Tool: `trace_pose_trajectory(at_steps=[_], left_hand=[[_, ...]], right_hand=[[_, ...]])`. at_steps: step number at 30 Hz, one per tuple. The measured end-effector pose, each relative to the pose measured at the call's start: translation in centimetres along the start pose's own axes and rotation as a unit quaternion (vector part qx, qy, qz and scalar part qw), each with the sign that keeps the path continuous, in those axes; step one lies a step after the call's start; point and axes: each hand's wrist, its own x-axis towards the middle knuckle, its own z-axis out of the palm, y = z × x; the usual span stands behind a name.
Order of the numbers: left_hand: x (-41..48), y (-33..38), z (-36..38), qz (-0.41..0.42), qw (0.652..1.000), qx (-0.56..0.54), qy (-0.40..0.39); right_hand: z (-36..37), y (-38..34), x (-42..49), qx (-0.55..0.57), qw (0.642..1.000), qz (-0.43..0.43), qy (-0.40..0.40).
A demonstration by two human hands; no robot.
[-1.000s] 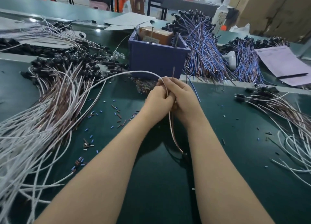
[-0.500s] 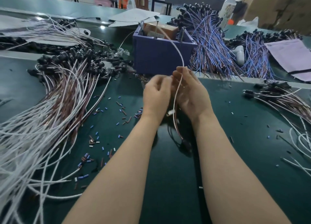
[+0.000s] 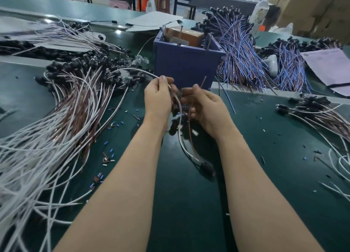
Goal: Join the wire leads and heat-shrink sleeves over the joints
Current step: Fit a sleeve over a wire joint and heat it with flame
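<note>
A white lead (image 3: 180,138) and a thin brown lead (image 3: 190,130) are held side by side, both rising from one small black part (image 3: 207,167) that lies on the green table (image 3: 265,176). The white lead is pinched by the left hand (image 3: 158,98) and arches away leftward; the brown lead is gripped in the right hand (image 3: 206,107), tip pointing up. Short blue, brown and white sleeves (image 3: 111,126) are scattered on the table at the left.

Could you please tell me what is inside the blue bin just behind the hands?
A brown carton sits in the blue bin, thin rods standing beside it; the bin's wall hides everything lower.
</note>
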Motion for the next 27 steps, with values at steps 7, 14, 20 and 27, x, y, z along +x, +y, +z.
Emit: trace_pose_trajectory(at_steps=[7,14,20,27], left_hand=[[-0.7,0.6,0.2,0.028,0.984,0.071,-0.159],[-0.8,0.0,0.0,0.06,0.925,0.268,-0.263],[-0.7,0.0,-0.2,0.045,0.934,0.285,-0.21],[0.1,-0.2,-0.2,0.077,0.961,0.235,-0.121]], right_hand=[[0.0,-0.2,0.1,0.093,0.995,0.005,0.036],[0.0,-0.2,0.1,0.1,0.995,-0.018,0.009],[-0.1,0.2,0.4,0.06,0.998,-0.028,0.017],[0.5,0.5,0.2,-0.126,0.99,-0.063,0.003]])
